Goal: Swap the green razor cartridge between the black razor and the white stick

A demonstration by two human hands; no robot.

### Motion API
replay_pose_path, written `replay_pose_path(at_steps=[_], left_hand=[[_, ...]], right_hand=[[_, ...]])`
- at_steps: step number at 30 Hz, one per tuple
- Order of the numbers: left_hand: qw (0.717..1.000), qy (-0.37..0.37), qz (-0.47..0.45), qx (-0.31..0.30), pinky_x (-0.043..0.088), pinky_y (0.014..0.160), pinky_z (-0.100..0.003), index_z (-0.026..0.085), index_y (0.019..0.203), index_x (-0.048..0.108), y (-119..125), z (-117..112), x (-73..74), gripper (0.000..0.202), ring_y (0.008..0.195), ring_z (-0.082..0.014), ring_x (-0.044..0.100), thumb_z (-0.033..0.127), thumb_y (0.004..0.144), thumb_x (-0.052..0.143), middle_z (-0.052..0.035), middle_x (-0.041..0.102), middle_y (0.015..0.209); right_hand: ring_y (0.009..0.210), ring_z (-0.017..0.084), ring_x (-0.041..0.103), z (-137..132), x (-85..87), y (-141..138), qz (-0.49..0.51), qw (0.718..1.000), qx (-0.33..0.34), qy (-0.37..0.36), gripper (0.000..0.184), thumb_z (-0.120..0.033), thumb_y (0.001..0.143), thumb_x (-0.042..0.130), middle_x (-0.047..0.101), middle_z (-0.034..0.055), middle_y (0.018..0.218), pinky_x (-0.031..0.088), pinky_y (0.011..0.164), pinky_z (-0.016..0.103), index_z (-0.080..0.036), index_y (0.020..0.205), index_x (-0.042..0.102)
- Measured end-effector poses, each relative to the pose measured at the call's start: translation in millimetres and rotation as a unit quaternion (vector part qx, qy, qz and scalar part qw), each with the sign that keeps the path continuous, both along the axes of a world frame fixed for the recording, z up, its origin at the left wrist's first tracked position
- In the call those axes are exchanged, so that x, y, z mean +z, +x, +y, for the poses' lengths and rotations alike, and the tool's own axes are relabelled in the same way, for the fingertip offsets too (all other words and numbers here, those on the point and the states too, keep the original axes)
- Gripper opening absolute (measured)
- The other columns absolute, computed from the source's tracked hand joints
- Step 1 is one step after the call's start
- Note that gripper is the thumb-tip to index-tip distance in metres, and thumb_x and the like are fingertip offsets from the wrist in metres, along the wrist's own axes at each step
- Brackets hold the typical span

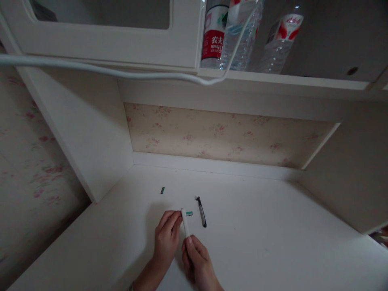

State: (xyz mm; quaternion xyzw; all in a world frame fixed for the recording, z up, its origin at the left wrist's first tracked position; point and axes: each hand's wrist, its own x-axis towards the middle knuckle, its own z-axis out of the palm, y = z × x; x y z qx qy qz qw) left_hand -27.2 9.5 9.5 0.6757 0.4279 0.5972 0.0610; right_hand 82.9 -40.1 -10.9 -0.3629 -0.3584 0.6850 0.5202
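Note:
My right hand [199, 258] is closed around the lower end of a slim white stick-shaped thing [185, 224], with the thumb on top. At its upper end, the fingertips of my left hand [167, 233] pinch it from the left side. Its exact kind I cannot make out. Just right of its top shows a small green-and-dark razor cartridge [189, 213]; whether the two touch I cannot tell. To the right lies a black-and-grey razor handle [202, 212] on the white desk [257, 226]. Another small green-and-dark cartridge [163, 190] lies farther back on the left.
Above the desk hangs a white cabinet [115, 44], its shelf holding several plastic bottles [214, 36]. A white cable [127, 74] crosses in front of it. White side panels [87, 121] and a flowered back wall [212, 131] enclose the desk.

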Motion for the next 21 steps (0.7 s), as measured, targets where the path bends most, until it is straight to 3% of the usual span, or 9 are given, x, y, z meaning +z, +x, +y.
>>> replay_pose_path(at_steps=[6,11,16,21], left_hand=[[1.0,-0.004,-0.014,-0.011,0.052,0.075,-0.022,0.019,0.098,0.065,-0.4,-0.9,-0.4,0.015,0.081,-0.014,0.062,0.019,0.093,0.051,-0.0033,0.062,0.087],[1.0,-0.006,-0.003,-0.007,0.052,0.073,-0.022,0.018,0.095,0.065,-0.3,-0.7,-2.4,0.015,0.08,-0.0142,0.062,0.019,0.093,0.051,-0.0036,0.062,0.087],[1.0,-0.002,-0.005,-0.017,0.052,0.075,-0.022,0.019,0.099,0.065,-0.2,0.0,-1.7,0.015,0.082,-0.0138,0.062,0.019,0.093,0.051,-0.0035,0.062,0.088],[1.0,-0.005,-0.004,-0.002,0.052,0.073,-0.021,0.019,0.093,0.065,-0.2,0.5,-1.2,0.015,0.079,-0.0134,0.062,0.019,0.094,0.05,-0.0029,0.062,0.085]], right_hand=[[0.043,0.006,0.014,2.2,-1.5,3.5,0.005,0.998,-0.063,-0.02,0.063,-0.074,0.067,0.07,0.025,-0.0098,0.052,0.009,0.038,0.019,-0.021,0.067,0.036],[0.042,0.006,0.017,1.6,-2.3,0.6,0.005,1.0,-0.008,-0.014,0.063,-0.076,0.068,0.067,0.027,-0.0096,0.05,0.01,0.037,0.019,-0.021,0.066,0.036],[0.044,0.005,0.016,3.3,-3.3,3.1,0.024,0.995,-0.087,-0.032,0.063,-0.072,0.066,0.073,0.027,-0.0092,0.056,0.009,0.038,0.017,-0.02,0.068,0.038],[0.039,0.005,0.015,-0.2,-1.9,1.3,-0.016,1.0,0.002,-0.005,0.063,-0.077,0.07,0.065,0.027,-0.0102,0.049,0.009,0.036,0.019,-0.021,0.066,0.036]])
